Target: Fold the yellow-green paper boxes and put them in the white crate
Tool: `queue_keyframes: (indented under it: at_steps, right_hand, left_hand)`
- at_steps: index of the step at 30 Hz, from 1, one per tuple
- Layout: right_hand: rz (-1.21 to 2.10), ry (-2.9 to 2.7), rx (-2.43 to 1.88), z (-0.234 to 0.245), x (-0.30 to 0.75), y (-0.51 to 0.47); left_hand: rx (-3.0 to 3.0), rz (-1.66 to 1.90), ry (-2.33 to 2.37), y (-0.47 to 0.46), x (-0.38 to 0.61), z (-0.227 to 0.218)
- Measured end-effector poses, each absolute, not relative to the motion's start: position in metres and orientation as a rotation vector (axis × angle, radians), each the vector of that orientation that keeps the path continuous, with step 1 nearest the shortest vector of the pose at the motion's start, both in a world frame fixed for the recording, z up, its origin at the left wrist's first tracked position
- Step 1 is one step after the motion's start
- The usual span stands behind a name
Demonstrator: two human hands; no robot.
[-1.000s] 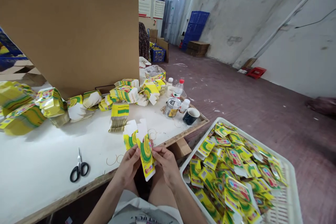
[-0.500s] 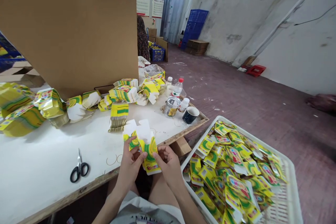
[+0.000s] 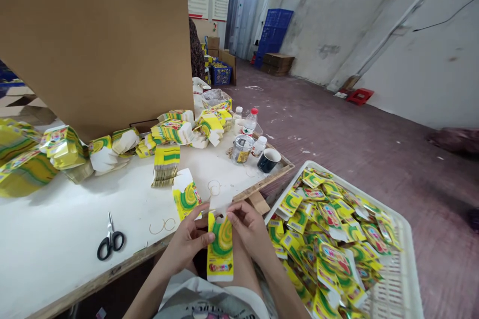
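Between my two hands, over my lap, I hold a yellow and green printed carton (image 3: pixel 220 254) with its white flap standing up. My left hand (image 3: pixel 192 234) grips its left edge, thumb on the printed front. At the upper right, by the flap, my right hand (image 3: pixel 245 222) pinches the carton between thumb and fingers. Another flat carton (image 3: pixel 185 197) with a white flap lies on the table just beyond my left hand. Behind it stands a tight stack of folded cartons (image 3: pixel 165 165).
Black-handled scissors (image 3: pixel 111 241) lie on the white table (image 3: pixel 48 249). A dark mug (image 3: pixel 268 160), a tin (image 3: pixel 242 149) and bottles stand at its right corner. To my right is a white basket (image 3: pixel 407 259) full of cartons. A large cardboard sheet (image 3: pixel 101 50) stands behind bundled cartons.
One carton now lies on the table, apart from my left hand. The other has come lower and more upright, and my right hand has shifted up to its flap.
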State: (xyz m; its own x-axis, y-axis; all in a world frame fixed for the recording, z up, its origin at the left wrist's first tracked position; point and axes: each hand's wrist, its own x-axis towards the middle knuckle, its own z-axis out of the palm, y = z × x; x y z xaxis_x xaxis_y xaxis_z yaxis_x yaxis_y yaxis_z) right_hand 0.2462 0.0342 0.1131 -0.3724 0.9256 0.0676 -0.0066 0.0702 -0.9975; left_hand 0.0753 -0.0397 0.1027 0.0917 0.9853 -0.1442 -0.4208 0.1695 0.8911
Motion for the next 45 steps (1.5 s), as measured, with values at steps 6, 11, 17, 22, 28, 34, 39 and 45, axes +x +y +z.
queue_keyframes:
  at_steps: [6,11,17,22,28,34,39,45]
  right_hand:
    - [1.578,-1.521,-0.967,0.123,0.253,0.035]
    - [1.596,-1.685,-1.022,0.124,0.251,0.033]
    - [1.244,-1.878,-1.184,0.124,0.245,0.029]
    - [1.311,-1.894,-1.139,0.123,0.246,0.027]
    - [1.188,-1.795,-1.049,0.118,0.255,0.028]
    - [0.511,-1.934,-1.497,0.129,0.319,0.037]
    - [1.101,-1.719,-1.328,0.087,0.264,0.045]
    - [1.339,-1.490,-1.241,0.033,0.175,0.061]
  left_hand:
    - [0.915,1.280,1.156,-0.034,0.077,0.103]
    - [1.070,1.227,1.181,-0.035,0.079,0.100]
    - [0.947,1.219,1.040,-0.035,0.081,0.103]
    - [0.847,1.242,1.016,-0.033,0.080,0.107]
    - [0.902,1.242,1.035,-0.032,0.092,0.105]
    - [1.322,1.277,1.786,-0.031,0.063,0.067]
    - [1.473,1.082,1.833,-0.029,0.054,0.046]
    - [1.328,1.198,1.739,-0.032,0.055,0.057]
